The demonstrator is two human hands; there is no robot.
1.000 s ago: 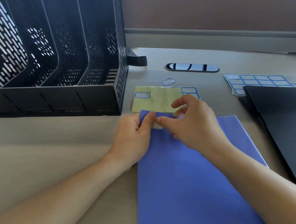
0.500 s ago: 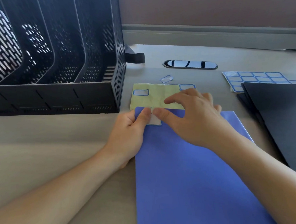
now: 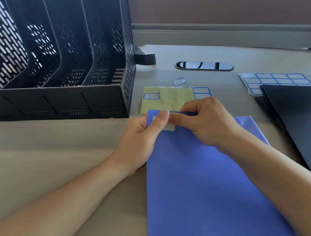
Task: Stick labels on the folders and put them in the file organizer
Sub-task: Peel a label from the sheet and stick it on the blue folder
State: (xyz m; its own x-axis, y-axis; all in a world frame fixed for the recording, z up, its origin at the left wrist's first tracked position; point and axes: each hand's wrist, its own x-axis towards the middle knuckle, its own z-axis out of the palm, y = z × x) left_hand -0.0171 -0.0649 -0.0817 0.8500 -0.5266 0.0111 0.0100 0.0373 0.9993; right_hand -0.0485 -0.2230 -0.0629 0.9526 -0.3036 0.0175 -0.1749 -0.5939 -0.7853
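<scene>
Firmly on the blue folder point(image 3: 210, 195), both hands. Left hand point(image 3: 138, 140) pinching the folder's far left corner, thumb flat on a white label point(image 3: 170, 127) with a blue border, fingers curled beneath the edge. Right hand point(image 3: 205, 125) meeting it thumb to thumb, thumb tip pressing the same label, index finger hooked over the folder's far edge. Label mostly hidden under the two thumbs, only its near right corner showing. Folder flat on the tabletop point(image 3: 38, 146), stretching from the hands back toward the body.

Just beyond the fingertips, one yellow backing sheet point(image 3: 169, 98), its near edge tucked under the folder. Three labels on it: one at the left end, two stacked at the right end, partly behind the right index finger. Slightly farther out, one loose crumpled label point(image 3: 178, 81). Farther still, one oval cable grommet point(image 3: 203, 66).

Left of the left hand, near, one black mesh file organizer point(image 3: 62, 65), at least three upright slots in view. Beside its far right wall, one black strap point(image 3: 146, 59).

Right of the right hand, well apart, a stack of black folders point(image 3: 298, 118), at least two, covering a corner of one full label sheet point(image 3: 275, 80).
</scene>
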